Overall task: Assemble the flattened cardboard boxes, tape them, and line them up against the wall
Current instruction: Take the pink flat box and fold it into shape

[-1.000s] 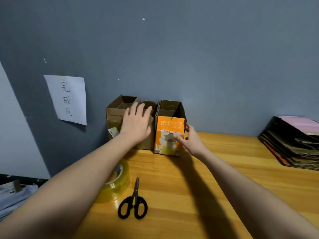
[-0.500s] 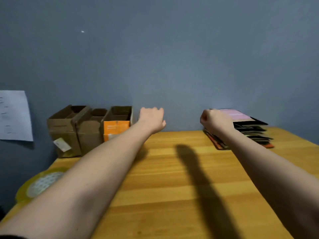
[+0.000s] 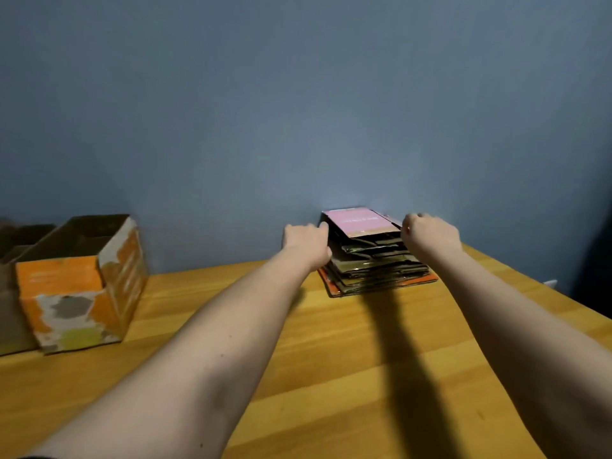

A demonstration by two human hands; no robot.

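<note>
While the far left edge shows only a sliver of a plain brown box point(image 3: 13, 293), the orange box point(image 3: 71, 286) beside it stands open-topped on the wooden table point(image 3: 331, 376), its printed skin scuffed and peeling to grey board, its rear edge close to the blue-grey wall point(image 3: 298, 111). Across a stretch of smooth, honey-coloured planks, the left hand point(image 3: 306, 241) reaches out on a straight arm, knuckles up, fingers curled at the left edge of the stack of flattened boxes point(image 3: 374, 260); whether it grips is hard to tell. That stack sits against the wall, ragged layers of dark cardboard, a pink sheet point(image 3: 359, 221) on top, an orange one at the bottom. The right hand point(image 3: 430, 235), fingers curled under, is at the stack's right edge; its hold is hidden too.
</note>
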